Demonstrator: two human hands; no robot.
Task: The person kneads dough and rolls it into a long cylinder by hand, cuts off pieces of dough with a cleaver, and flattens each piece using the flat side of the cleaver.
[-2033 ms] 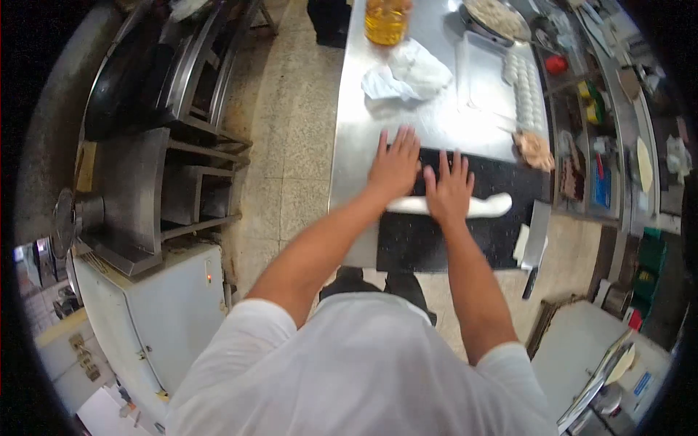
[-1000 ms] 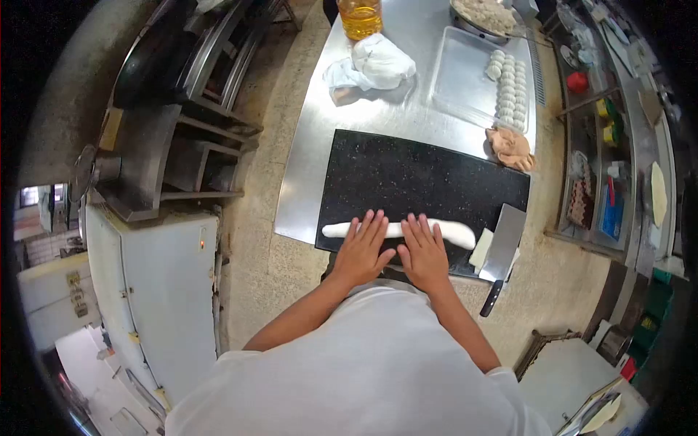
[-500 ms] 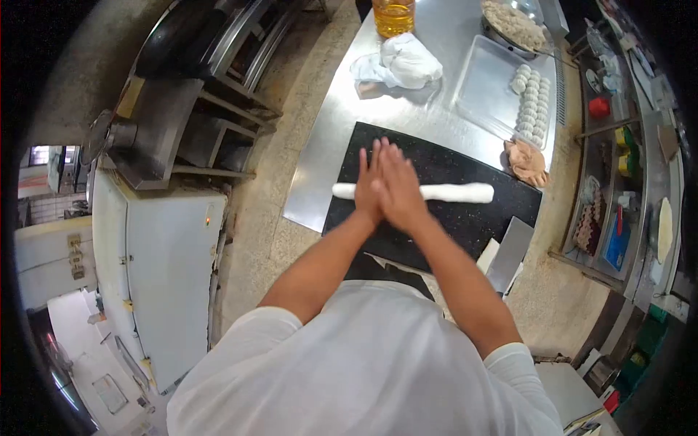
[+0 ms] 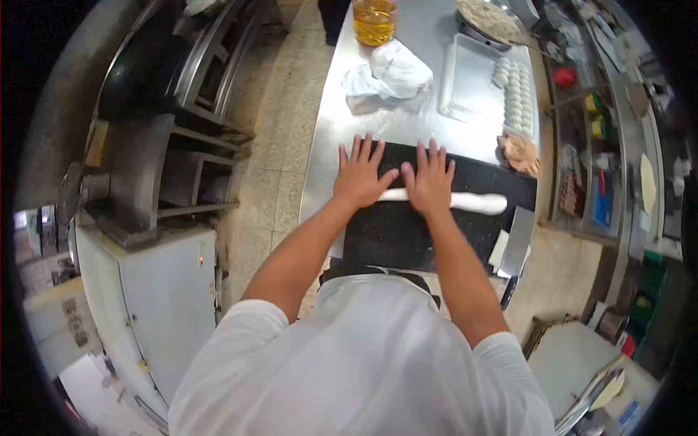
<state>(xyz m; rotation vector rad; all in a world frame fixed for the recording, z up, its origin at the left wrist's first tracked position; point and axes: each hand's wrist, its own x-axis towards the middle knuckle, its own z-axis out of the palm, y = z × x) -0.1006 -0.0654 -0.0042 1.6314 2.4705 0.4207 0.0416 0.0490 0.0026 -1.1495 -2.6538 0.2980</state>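
Note:
A long white dough roll (image 4: 478,203) lies across a black board (image 4: 407,243) on the metal table. My left hand (image 4: 359,176) rests flat over the roll's left end, fingers spread and pointing away from me. Flat on its middle lies my right hand (image 4: 431,180), fingers also apart. Between the two thumbs a short stretch of dough shows, and its thick right end sticks out past my right hand. What lies under my palms is hidden. A wide-bladed cleaver (image 4: 518,242) sits at the board's right edge, with a pale flat piece (image 4: 499,248) beside it.
Beyond the board are a bundled white cloth (image 4: 398,71), a jar of yellow oil (image 4: 374,22) and a clear tray (image 4: 456,80) with rows of small dough balls (image 4: 518,94). A crumpled brown bag (image 4: 519,153) lies at the right. Shelves (image 4: 582,167) stand farther right.
My hands were together over the dough's left-middle part; now they are apart and flat, the left one farther left and the right one farther right. The dough looks thinner between them.

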